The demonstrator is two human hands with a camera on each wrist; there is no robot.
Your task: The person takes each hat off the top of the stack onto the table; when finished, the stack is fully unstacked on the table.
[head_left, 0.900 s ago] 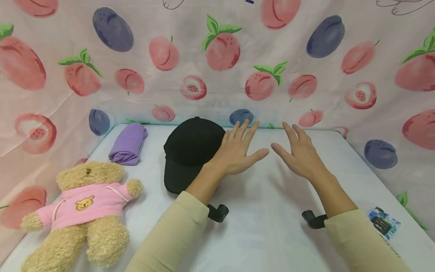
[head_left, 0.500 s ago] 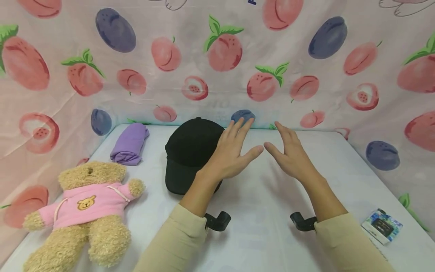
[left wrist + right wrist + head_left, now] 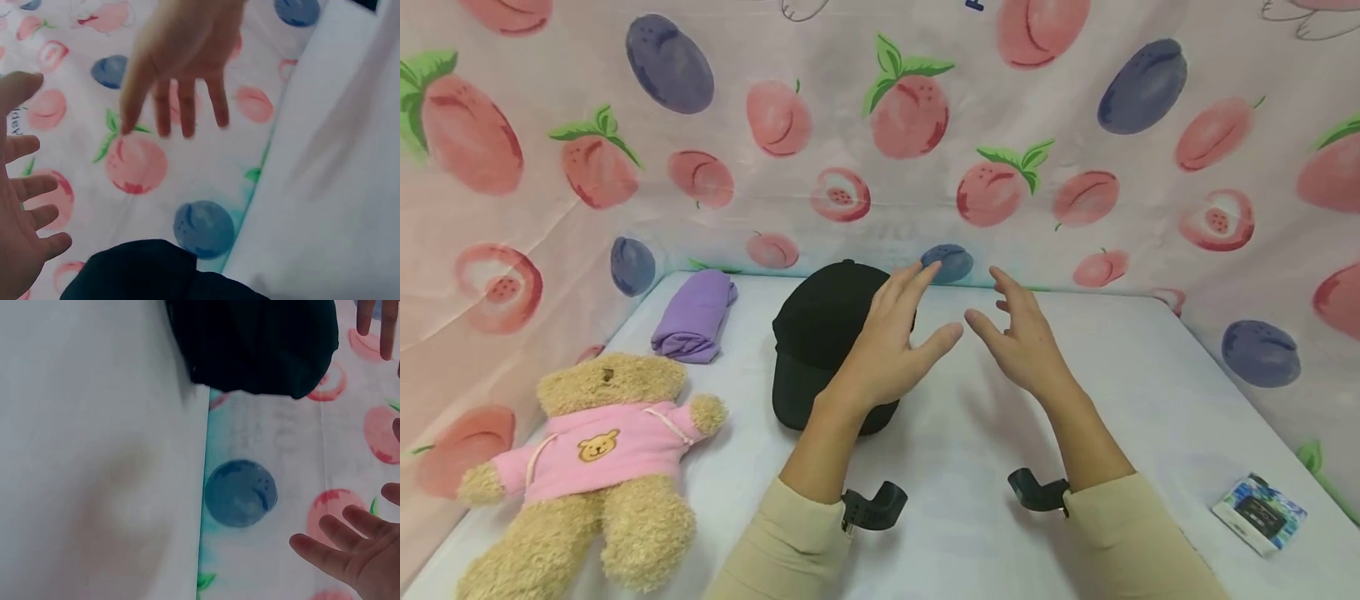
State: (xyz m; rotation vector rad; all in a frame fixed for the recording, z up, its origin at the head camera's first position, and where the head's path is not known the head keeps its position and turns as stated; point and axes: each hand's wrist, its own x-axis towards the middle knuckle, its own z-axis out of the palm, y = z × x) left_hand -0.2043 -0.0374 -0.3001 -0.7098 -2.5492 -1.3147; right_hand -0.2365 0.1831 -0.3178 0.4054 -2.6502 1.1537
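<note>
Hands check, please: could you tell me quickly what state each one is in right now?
Left hand: open, fingers spread, holding nothing, above the black cap.
Right hand: open, holding nothing.

This looks like a makeshift recording booth set up at home, not a workshop or kitchen. A fruit-printed cloth [image 3: 880,150] hangs as walls just beyond the fingertips [image 3: 925,268], closing in a white padded tabletop [image 3: 970,517]. Left of the fingers lie household things: a teddy bear [image 3: 591,467], a folded purple garment [image 3: 696,317], a black cap [image 3: 820,333].
</note>
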